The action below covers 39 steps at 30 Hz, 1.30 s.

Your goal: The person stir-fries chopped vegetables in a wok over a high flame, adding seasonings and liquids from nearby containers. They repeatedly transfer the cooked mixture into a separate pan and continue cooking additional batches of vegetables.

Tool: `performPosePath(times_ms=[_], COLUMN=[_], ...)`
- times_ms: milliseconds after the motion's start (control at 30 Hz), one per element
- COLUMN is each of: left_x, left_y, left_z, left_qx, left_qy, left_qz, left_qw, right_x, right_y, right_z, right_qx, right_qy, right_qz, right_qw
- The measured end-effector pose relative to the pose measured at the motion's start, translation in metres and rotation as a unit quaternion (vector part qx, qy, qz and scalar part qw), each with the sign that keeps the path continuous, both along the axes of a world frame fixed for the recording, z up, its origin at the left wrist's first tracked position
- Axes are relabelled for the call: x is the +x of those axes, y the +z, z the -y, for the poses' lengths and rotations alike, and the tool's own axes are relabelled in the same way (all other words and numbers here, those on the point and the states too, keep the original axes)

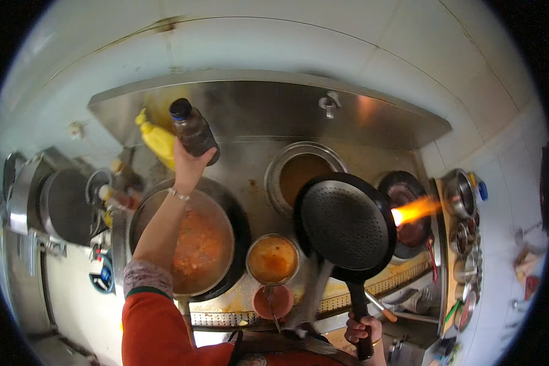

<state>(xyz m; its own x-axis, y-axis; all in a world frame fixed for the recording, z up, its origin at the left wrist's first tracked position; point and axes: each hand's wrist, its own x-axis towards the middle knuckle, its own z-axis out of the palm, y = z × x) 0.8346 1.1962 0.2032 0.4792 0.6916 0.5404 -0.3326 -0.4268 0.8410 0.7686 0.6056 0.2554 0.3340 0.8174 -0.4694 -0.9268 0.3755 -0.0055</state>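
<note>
My left hand (192, 166) is wrapped round a dark bottle (194, 133) with a black and blue cap. It is raised over the back of the stove, beside a yellow squeeze bottle (158, 141). Below my left forearm, a large pan (227, 244) holds steaming reddish food. At the lower right, my right hand (364, 329) grips the handle of a black wok (381, 259). A dark perforated strainer (344, 222) lies over this wok, its grey handle pointing toward me. Orange flame (415, 211) flares at the wok's right side.
A metal pot (277, 189) of brown liquid stands behind the wok. Near the middle are a bowl of orange liquid (272, 259) and a reddish cup (273, 302). Another dark pan (412, 238) stands at right, near a shelf of seasoning bowls (461, 238). Bottles (119, 198) stand at left.
</note>
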Motion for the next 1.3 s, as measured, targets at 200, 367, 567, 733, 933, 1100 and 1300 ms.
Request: performPosePath(times_ms=[200,367,567,733,933,1100,1300], left_x=[0.109,0.091,-0.017,-0.102,-0.112,-0.116,-0.16], left_y=[-0.097,-0.115,0.007,0.022,0.03,0.032,0.068], left_z=[0.004,-0.003,0.131,0.258,0.347,0.389,0.426], left_qx=[-0.021,0.033,-0.219,-0.634,-0.8,-0.773,-0.685], left_qy=[0.107,0.218,-0.25,-0.574,-0.469,-0.475,-0.517], left_qz=[-0.205,-0.27,-0.334,-0.235,-0.02,-0.085,0.021], left_qw=[0.973,0.937,0.882,0.462,0.373,0.411,0.514], right_x=[-0.001,0.0,0.005,0.019,0.04,0.054,0.066], right_y=[0.001,0.002,-0.003,-0.012,-0.027,-0.061,-0.06], right_z=[-0.003,-0.004,0.01,0.024,0.045,0.068,0.082], right_qx=[-0.099,-0.114,-0.131,-0.128,-0.109,-0.093,-0.049], right_qy=[0.018,0.029,0.034,0.069,0.137,0.201,0.23], right_qz=[0.062,0.058,0.079,0.101,0.131,0.262,0.185], right_qw=[0.993,0.991,0.988,0.984,0.976,0.939,0.954])
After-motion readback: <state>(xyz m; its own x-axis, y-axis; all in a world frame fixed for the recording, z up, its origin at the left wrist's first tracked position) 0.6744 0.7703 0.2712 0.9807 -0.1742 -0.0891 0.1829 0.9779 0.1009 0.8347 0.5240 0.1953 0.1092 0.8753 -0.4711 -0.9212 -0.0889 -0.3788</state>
